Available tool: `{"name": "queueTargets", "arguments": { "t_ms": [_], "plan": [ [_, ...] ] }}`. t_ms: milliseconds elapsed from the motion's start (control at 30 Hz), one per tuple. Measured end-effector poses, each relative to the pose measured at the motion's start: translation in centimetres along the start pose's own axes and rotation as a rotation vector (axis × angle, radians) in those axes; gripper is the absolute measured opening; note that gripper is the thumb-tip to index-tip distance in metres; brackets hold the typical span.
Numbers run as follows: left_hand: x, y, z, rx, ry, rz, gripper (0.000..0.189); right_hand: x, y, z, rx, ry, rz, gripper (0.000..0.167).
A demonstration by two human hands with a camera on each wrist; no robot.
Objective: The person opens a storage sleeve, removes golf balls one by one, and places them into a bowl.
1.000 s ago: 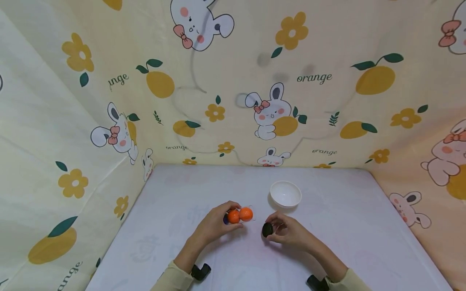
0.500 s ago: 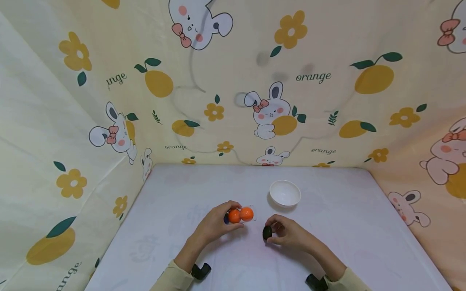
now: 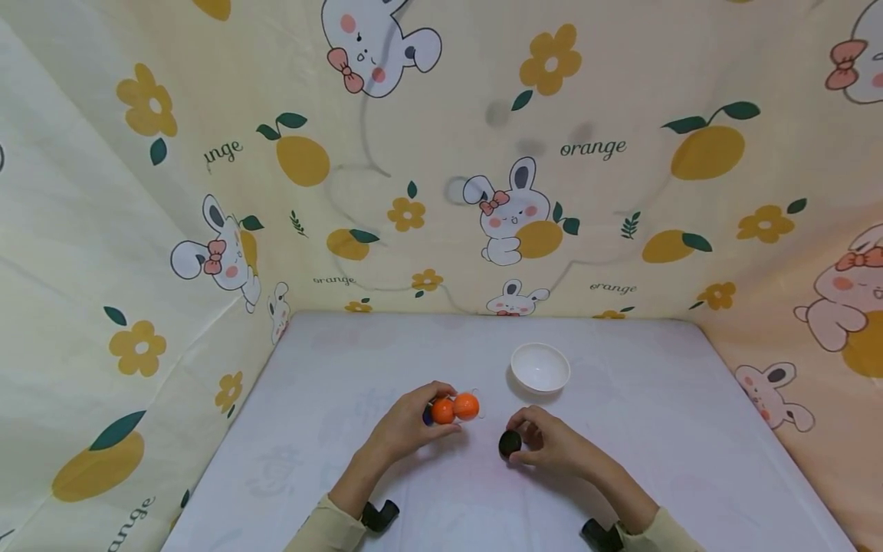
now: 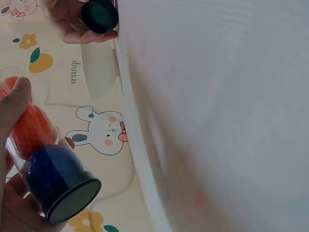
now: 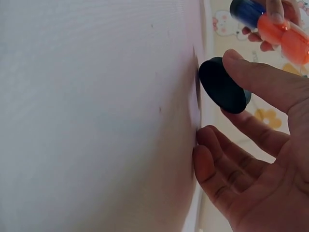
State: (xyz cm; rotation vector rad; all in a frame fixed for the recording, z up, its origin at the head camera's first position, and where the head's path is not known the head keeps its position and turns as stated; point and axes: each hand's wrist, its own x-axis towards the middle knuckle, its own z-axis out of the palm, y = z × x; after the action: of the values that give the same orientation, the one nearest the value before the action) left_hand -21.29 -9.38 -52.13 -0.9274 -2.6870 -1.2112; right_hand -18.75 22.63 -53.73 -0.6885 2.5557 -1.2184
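Printed fabric walls (image 3: 441, 138) around a pale table (image 3: 641, 383)

Cream fabric rises behind the table and along both sides, patterned with white rabbits (image 3: 507, 238), golden oranges (image 3: 708, 152), yellow flowers (image 3: 550, 60) and the word "orange" (image 3: 594, 147). The left panel (image 3: 55, 307) looks pale, the right panel (image 3: 759, 307) peach-tinted. Soft light casts faint shadows on the table.

A clear tube (image 4: 43, 140) is gripped by the left hand (image 4: 12, 108). Orange balls (image 4: 33, 126) and a blue ball (image 4: 52, 162) are contained, the blue toward the left end. Farther right, a dark lid (image 4: 100, 17) is held by the right hand (image 4: 63, 20). A white bowl (image 4: 96, 70) is noted on the desk (image 4: 217, 96).
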Motion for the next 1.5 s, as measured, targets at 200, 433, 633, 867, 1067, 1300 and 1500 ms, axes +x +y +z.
{"name": "queueTargets", "arguments": {
  "t_ms": [200,433,633,867,1067,1300,1500],
  "plan": [
    [-0.1,-0.2,0.0,-0.01,0.0,0.02,0.052,0.1,0.2,0.0,-0.006,-0.008,0.015,0.048],
    [-0.1,-0.2,0.0,0.0,-0.009,0.019,0.052,0.3,0.1,0.0,-0.018,-0.018,0.024,0.047],
    [0.0,-0.2,0.2,0.003,-0.03,-0.006,0.053,0.5,-0.1,0.1,-0.078,0.009,0.038,0.044],
    [0.0,0.0,0.2,0.018,-0.027,0.02,0.053,1.4,-0.6,0.1,-0.048,0.048,0.046,0.042],
    [-0.1,0.1,0.3,0.043,-0.033,0.025,0.051,1.8,-1.2,0.2,0.042,0.098,-0.016,0.044],
    [-0.1,0.3,0.3,0.079,-0.046,0.025,0.051,2.1,-2.1,0.4,0.105,0.172,-0.136,0.047],
    [-0.1,0.4,0.3,0.107,-0.046,0.038,0.051,2.4,-2.7,0.6,0.12,0.186,-0.179,0.051]
  ]
}}
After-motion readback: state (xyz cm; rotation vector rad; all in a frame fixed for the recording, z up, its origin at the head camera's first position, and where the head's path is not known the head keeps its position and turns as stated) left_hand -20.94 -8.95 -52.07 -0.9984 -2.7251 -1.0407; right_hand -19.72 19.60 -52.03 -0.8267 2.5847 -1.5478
